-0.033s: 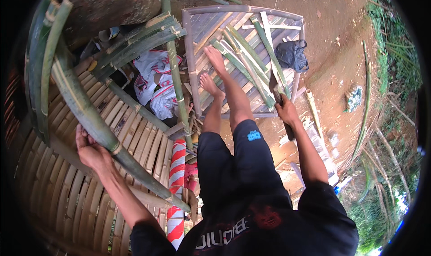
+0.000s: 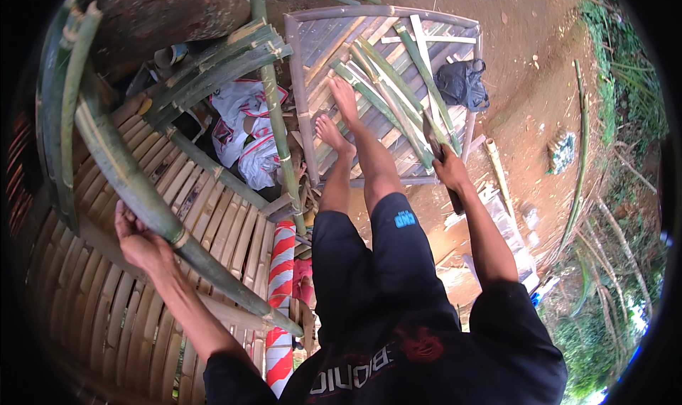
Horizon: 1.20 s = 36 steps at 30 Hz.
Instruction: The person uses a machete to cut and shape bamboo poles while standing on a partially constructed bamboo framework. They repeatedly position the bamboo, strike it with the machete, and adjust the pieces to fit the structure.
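Slats (image 2: 150,302) beneath bamboo pole (image 2: 158,220)

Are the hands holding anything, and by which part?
The right hand grips a long dark tool near its middle. The left hand touches the bamboo pole partway along; whether it grips can't be told.

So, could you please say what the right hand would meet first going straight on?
The right hand with its machete would probably meet the split bamboo strips, though depth is unclear.

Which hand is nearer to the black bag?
Right. The right hand, gripping a tool, is below the black bag in the picture; the left hand is far left of it, at the thick bamboo pole.
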Each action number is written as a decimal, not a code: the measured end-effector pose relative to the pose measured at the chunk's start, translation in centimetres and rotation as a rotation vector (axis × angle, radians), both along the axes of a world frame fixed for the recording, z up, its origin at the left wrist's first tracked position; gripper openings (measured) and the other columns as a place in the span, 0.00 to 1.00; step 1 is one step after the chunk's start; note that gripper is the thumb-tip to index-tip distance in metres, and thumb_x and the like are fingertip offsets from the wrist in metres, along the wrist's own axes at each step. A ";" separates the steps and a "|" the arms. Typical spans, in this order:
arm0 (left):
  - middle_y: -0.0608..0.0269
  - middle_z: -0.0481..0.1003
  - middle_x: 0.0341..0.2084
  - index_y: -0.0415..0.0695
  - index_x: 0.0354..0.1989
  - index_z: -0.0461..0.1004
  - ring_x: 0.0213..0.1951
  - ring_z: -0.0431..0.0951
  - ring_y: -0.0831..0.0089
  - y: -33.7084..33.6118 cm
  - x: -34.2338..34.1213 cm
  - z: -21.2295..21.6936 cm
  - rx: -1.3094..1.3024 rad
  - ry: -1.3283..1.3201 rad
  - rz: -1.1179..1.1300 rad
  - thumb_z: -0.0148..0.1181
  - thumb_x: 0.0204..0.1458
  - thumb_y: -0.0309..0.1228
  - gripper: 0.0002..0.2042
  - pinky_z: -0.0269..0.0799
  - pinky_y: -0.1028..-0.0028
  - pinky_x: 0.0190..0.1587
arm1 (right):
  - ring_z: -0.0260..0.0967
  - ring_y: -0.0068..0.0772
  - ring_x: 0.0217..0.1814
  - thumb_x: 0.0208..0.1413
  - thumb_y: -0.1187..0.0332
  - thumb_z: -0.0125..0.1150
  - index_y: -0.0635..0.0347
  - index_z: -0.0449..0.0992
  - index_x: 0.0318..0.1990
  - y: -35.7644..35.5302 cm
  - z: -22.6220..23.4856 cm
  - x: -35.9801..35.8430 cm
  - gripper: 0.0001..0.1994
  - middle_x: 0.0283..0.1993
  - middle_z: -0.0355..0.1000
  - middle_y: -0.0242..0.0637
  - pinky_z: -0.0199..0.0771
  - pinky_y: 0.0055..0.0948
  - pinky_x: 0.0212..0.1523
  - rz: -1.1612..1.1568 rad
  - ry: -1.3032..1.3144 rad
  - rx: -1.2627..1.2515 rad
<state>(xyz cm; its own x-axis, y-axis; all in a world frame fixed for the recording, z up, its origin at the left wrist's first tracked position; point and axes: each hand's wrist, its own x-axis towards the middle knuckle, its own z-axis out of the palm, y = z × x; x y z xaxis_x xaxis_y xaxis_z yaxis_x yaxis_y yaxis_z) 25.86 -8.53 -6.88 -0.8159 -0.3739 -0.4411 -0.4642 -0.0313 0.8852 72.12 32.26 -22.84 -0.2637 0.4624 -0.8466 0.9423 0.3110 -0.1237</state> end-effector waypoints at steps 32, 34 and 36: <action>0.55 0.77 0.38 0.37 0.50 0.71 0.37 0.79 0.68 0.4 0.7 3.3 -0.592 0.010 -0.208 0.40 0.66 0.30 0.14 0.78 0.70 0.39 | 0.65 0.60 0.49 0.54 0.59 0.66 0.66 0.67 0.45 -2.3 -37.8 1.0 0.21 0.44 0.68 0.56 0.63 0.46 0.51 0.111 0.507 0.667; 0.56 0.77 0.38 0.37 0.50 0.71 0.37 0.79 0.69 -0.4 0.8 3.8 -0.588 0.004 -0.297 0.40 0.66 0.30 0.14 0.78 0.70 0.39 | 0.69 0.58 0.45 0.55 0.60 0.66 0.64 0.67 0.45 -3.1 -37.5 -0.2 0.19 0.41 0.71 0.55 0.67 0.45 0.47 -0.152 0.482 0.462; 0.56 0.77 0.38 0.36 0.50 0.71 0.37 0.79 0.70 0.3 1.5 3.5 -0.648 0.014 -0.237 0.40 0.66 0.31 0.14 0.78 0.71 0.40 | 0.75 0.55 0.37 0.55 0.62 0.65 0.61 0.67 0.45 -3.7 -36.2 -3.0 0.17 0.36 0.75 0.53 0.72 0.42 0.37 -0.185 0.580 0.371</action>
